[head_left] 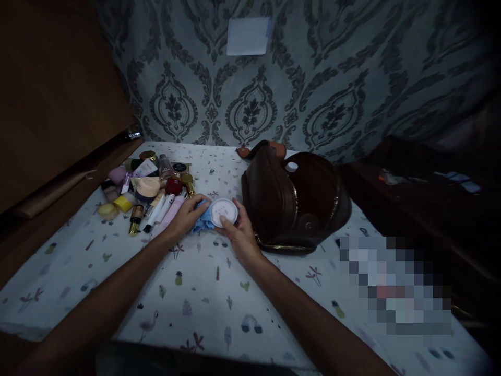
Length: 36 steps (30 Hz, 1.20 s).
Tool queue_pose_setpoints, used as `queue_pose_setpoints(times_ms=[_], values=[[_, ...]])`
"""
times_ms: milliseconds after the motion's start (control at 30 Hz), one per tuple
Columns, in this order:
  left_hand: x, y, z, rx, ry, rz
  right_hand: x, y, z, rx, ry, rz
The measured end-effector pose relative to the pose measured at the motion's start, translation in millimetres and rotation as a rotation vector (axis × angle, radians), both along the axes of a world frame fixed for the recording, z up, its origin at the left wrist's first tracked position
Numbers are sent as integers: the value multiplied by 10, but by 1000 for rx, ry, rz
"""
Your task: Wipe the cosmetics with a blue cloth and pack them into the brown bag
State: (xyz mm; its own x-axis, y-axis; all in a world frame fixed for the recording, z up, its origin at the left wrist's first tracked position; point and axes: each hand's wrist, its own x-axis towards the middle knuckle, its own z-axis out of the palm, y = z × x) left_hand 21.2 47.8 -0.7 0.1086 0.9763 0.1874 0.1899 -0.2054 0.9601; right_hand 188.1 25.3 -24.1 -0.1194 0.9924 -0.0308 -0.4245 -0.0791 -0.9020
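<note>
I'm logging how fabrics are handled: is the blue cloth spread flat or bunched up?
Bunched up: the blue cloth shows crumpled folds in the left hand, beside the round white container.

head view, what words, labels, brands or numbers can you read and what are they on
No text can be read with certainty.
Round white item in the right hand: faint marks, too blurred to read.
White tube on the cosmetics pile: small pinkish marks, too small to read.
Dark compact at the back: pale marks, unreadable.
Pixelated patch: nothing readable.
</note>
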Motion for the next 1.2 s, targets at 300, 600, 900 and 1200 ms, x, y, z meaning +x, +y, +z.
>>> queue_pose_setpoints(times_ms=[300, 600, 900, 1200], values=[[16, -16, 47, 29, -73, 115, 25, 27, 3, -27, 7, 96], [25, -67, 43, 133, 54, 23, 19, 38, -46, -76, 183, 43], [28, -101, 111, 77, 28, -91, 35, 22, 17, -99, 178, 73], [25, -102, 129, 57, -32, 112, 35, -20, 132, -115, 111, 189]])
